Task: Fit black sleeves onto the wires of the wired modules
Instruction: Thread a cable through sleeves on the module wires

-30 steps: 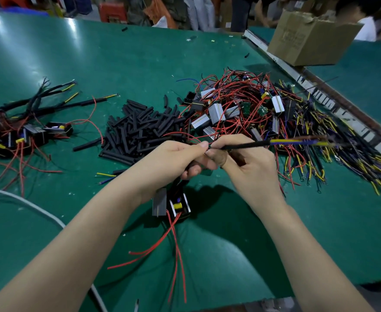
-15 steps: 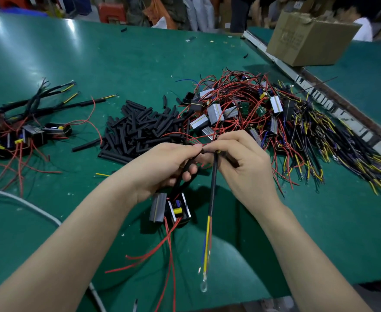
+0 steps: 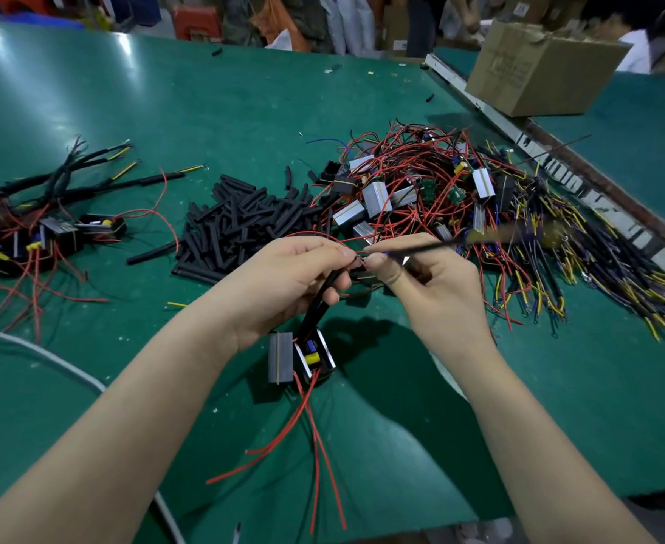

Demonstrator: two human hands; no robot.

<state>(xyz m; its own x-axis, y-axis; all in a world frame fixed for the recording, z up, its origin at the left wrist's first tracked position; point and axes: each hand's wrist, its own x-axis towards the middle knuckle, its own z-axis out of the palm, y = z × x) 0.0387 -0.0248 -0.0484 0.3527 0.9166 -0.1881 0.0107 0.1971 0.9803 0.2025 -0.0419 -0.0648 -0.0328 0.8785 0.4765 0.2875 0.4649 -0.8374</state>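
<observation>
A wired module [image 3: 303,357] hangs just below my left hand [image 3: 297,282], its red wires trailing toward the table's near edge. My left hand grips a black sleeve [image 3: 317,306] that runs up from the module. My right hand [image 3: 436,284] pinches a thin black-sleeved wire [image 3: 436,245] that sticks out to the right, its far end blurred. The fingertips of both hands meet above the module. A pile of loose black sleeves [image 3: 244,221] lies behind my left hand. Unsleeved modules with red wires [image 3: 405,190] are heaped behind my right hand.
Sleeved modules [image 3: 44,229] lie at the far left. Yellow and blue wires [image 3: 582,261] spread at the right. A cardboard box [image 3: 539,68] stands at the back right beyond a metal rail [image 3: 558,166]. A white cable [image 3: 48,355] crosses the green table [image 3: 578,406] at the left.
The sleeved wire in my right hand swung from pointing right, down toward me, and back out to the right. My left hand kept its grip above the module.
</observation>
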